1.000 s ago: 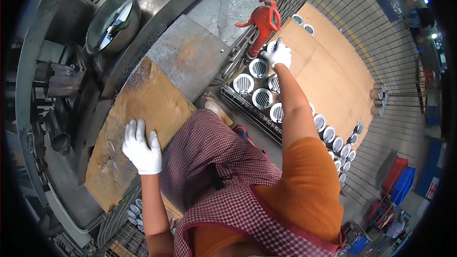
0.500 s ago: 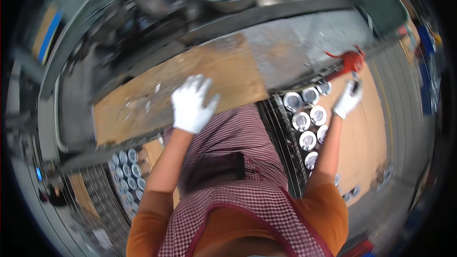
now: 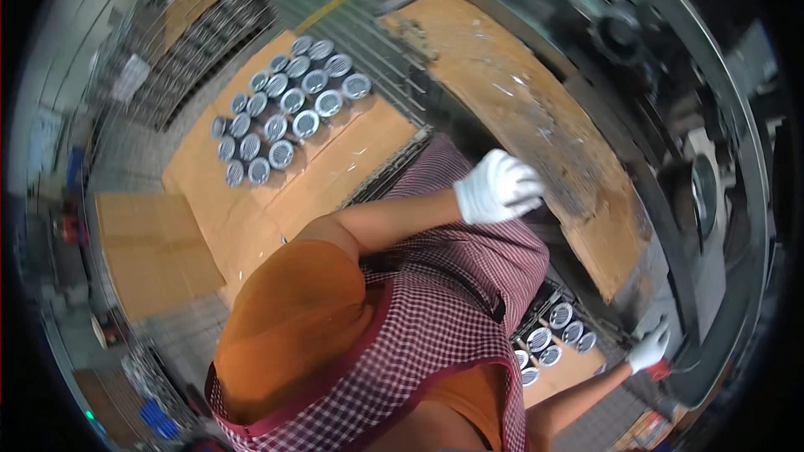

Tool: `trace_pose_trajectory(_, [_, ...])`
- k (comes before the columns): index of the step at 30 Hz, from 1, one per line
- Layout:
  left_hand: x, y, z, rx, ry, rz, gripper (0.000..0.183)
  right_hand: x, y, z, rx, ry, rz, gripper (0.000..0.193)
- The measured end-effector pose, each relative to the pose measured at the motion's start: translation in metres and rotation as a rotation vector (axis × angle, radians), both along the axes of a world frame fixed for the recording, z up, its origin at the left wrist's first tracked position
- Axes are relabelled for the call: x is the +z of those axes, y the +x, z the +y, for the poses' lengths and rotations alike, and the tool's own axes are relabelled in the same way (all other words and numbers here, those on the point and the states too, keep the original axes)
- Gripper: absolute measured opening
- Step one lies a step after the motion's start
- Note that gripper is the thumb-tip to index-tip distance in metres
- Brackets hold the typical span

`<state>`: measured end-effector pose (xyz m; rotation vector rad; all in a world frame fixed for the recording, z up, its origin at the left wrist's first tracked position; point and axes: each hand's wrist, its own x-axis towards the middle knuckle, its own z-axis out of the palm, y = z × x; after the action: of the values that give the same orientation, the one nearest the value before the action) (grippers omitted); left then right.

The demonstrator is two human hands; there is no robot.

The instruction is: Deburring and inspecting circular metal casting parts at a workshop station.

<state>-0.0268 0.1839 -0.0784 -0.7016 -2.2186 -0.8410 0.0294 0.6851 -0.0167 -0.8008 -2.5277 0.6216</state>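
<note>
Bright, glossy metal is seen on the slatted tops of the cylinders [image 3: 292, 100]. The cardboard sheet [image 3: 368, 146] is faced in smooth, matt brown paper; the long cardboard mat [image 3: 528, 109] is roughened by scuffs. The white gloves [image 3: 501, 187] and checked apron [image 3: 444, 318] are made of matt cloth.

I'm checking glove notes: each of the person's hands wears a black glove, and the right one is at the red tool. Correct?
Not quite: in the head view, the left hand and right hand both wear white gloves, not black; the right is at the red tool.
</note>
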Motion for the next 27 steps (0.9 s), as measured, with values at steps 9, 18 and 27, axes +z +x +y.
trace_pose_trajectory(9, [-0.158,0.065,-0.241,1.153,-0.262,-1.198,0.063,0.012,-0.008,-0.018,-0.071,0.112,0.074,0.046])
trace_pose_trajectory(18, [-0.169,0.056,-0.336,1.220,-0.111,-1.547,0.086,0.006,-0.013,-0.002,-0.163,0.097,0.046,0.049])
trace_pose_trajectory(27, [-0.170,0.057,-0.312,1.260,-0.196,-1.430,0.090,0.008,-0.013,-0.005,-0.186,0.133,0.015,0.048])
